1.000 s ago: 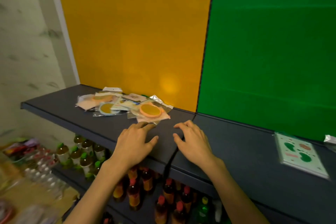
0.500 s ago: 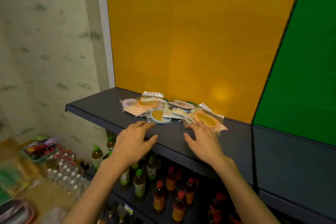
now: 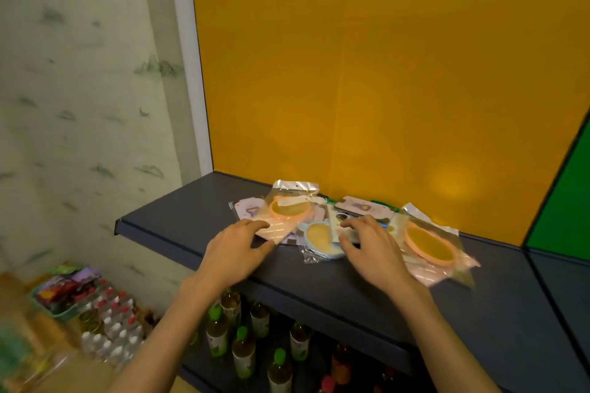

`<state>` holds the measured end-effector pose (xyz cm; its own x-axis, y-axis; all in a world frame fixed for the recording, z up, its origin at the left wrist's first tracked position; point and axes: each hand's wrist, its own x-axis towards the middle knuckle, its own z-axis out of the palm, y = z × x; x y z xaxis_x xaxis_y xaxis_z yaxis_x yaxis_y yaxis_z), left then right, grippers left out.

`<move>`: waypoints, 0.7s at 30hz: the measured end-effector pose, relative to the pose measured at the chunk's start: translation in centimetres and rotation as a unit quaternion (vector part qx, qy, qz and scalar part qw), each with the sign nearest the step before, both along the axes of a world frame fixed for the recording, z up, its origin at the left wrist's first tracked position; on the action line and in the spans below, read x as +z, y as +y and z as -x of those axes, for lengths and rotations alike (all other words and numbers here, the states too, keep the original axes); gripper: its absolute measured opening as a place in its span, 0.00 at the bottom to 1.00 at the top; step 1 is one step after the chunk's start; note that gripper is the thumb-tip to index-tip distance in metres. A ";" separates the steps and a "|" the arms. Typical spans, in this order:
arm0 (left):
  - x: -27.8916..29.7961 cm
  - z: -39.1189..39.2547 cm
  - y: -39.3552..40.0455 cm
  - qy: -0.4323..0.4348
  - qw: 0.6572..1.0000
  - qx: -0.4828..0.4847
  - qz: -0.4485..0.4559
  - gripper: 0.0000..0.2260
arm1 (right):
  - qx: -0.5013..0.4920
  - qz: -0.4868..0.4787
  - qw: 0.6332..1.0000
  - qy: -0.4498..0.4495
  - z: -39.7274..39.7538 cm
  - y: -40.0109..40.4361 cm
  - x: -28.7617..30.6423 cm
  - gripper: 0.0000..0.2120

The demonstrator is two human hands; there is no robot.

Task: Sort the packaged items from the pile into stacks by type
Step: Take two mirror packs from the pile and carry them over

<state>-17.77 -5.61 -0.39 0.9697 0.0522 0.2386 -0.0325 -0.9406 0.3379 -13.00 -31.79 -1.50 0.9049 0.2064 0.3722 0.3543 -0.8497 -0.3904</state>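
Note:
A loose pile of packaged items (image 3: 348, 223) lies on the dark shelf (image 3: 178, 217) against the yellow back panel. It holds a pink-rimmed round mirror in clear plastic (image 3: 429, 244), another pink-rimmed one (image 3: 289, 209), a blue-rimmed one (image 3: 319, 238) and flat printed cards (image 3: 364, 206). My left hand (image 3: 234, 252) reaches the pile's left edge, fingers spread over a pink packet corner (image 3: 276, 230). My right hand (image 3: 372, 249) rests on the pile's middle, fingers slightly bent over a card. Neither hand clearly grips anything.
Below the shelf stand several bottles with green and red caps (image 3: 242, 335). On the floor at left are small white bottles (image 3: 108, 322) and a basket of snacks (image 3: 60, 293). A green panel (image 3: 565, 201) begins at the right; the shelf's front edge is close to my wrists.
My view has swung left and closer to the pile. Both hands moved forward from the bare shelf front onto the packets' edges.

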 end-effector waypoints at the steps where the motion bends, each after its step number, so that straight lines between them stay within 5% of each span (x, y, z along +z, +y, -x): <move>1: 0.0 -1.2 0.8 0.007 1.000 -0.001 0.005 0.21 | -0.007 -0.002 1.000 0.000 -0.9 0.4 0.0 0.18; 21: -1.7 -15.9 4.0 0.038 0.994 -0.035 0.097 0.15 | -0.136 0.065 0.988 0.017 -4.2 2.7 -1.6 0.19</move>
<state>-1.85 -1.57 -2.13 0.9874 0.0209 0.1567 -0.0638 -0.8543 0.5159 -8.82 -29.06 -3.06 0.9450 -0.0016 0.3270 0.0950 -0.9555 -0.2793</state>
